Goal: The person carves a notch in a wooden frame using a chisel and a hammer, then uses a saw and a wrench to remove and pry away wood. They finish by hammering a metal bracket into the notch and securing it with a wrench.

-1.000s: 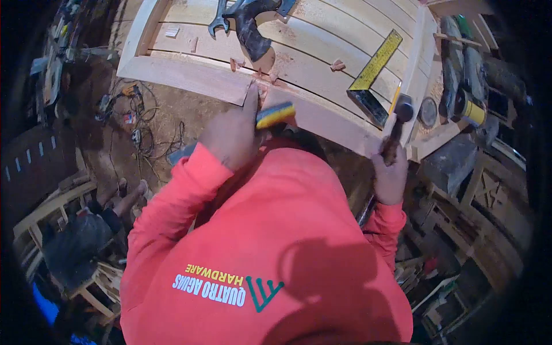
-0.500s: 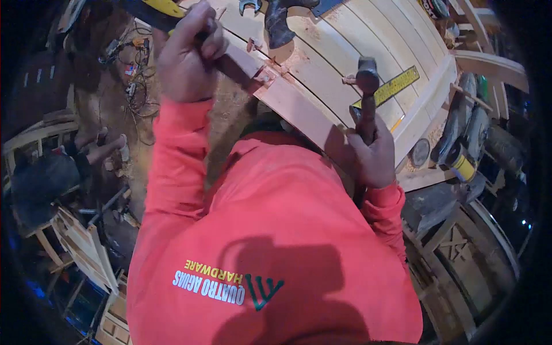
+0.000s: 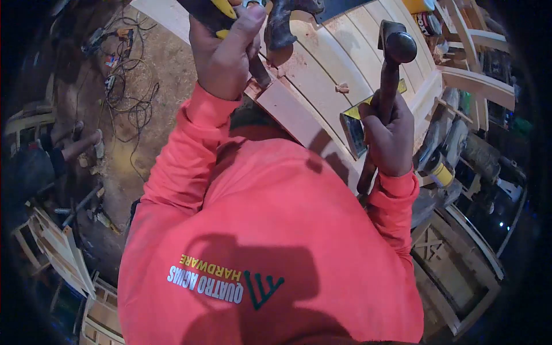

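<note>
My left hand [image 3: 224, 63] is wrapped round the black-and-yellow-handled steel chisel [image 3: 213, 14], its long axis slanting rightward to a blade by the pale pinkish wooden rail [image 3: 293, 112], while my right hand [image 3: 394, 138] clasps the dark-handled, round-faced metal hammer [image 3: 389, 80] well to its right.

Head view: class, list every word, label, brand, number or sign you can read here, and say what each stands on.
"QUATRO AGUAS": white letters, upside down in the picture, on the red sweatshirt.
"HARDWARE": yellow letters, beside a green logo, on the same sweatshirt.
Too small or blurred to read: the lettering on the dark can at upper right, the yellow-labelled container, and any markings on the square.
</note>
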Demonstrator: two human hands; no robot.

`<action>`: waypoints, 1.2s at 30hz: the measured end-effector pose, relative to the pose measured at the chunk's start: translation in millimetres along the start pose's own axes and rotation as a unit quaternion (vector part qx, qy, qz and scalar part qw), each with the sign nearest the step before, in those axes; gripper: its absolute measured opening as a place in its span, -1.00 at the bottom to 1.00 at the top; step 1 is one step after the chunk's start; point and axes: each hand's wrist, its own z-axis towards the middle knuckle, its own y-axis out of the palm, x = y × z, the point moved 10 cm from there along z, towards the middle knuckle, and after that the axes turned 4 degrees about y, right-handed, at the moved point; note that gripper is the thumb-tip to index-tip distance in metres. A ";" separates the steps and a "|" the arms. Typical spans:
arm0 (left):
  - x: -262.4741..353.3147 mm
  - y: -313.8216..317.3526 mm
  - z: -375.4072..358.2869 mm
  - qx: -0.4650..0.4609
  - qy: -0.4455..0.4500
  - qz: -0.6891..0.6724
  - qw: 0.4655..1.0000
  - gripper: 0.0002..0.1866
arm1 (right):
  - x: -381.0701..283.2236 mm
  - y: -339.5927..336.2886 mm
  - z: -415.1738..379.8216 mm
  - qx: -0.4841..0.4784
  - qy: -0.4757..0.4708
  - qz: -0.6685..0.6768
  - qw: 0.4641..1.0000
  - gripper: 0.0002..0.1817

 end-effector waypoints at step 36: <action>-8.7 -4.5 40.8 -0.118 -0.177 -0.359 0.909 -0.80 | -152.7 31.0 21.4 -0.120 -0.408 -0.260 0.867 -0.79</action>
